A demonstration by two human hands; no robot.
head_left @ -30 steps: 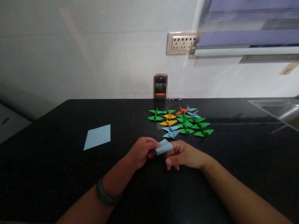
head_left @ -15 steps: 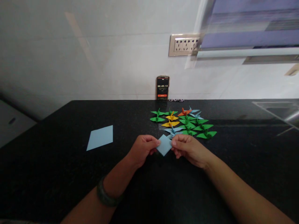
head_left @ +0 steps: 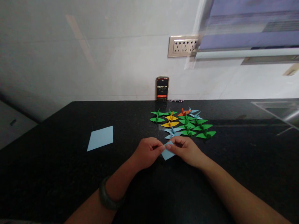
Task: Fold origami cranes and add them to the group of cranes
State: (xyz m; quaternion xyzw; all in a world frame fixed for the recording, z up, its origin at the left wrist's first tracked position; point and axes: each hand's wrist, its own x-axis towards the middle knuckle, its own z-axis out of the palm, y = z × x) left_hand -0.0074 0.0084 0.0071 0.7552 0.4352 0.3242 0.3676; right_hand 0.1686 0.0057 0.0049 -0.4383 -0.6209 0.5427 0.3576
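A small folded square of light blue origami paper (head_left: 167,154) is pinched between my two hands, just above the dark countertop. My left hand (head_left: 149,152) grips its left edge with thumb and fingers, a bracelet around that wrist. From the other side my right hand (head_left: 188,151) pinches the paper, its thumb lying across the upper face. The two thumbs are close together, and the fingers beneath the paper are partly hidden. Just beyond my hands stand blue paper cranes (head_left: 173,132), with yellow cranes (head_left: 170,123) behind them.
Several green paper cranes (head_left: 206,134) and an orange one (head_left: 184,112) stand in rows. A loose light blue sheet (head_left: 101,138) lies to the left. A phone (head_left: 162,88) showing a timer leans against the wall, below a socket panel (head_left: 183,46).
Both hands have come closer together on the folded paper. The paper has turned and come slightly nearer, and my right thumb has moved in over its face.
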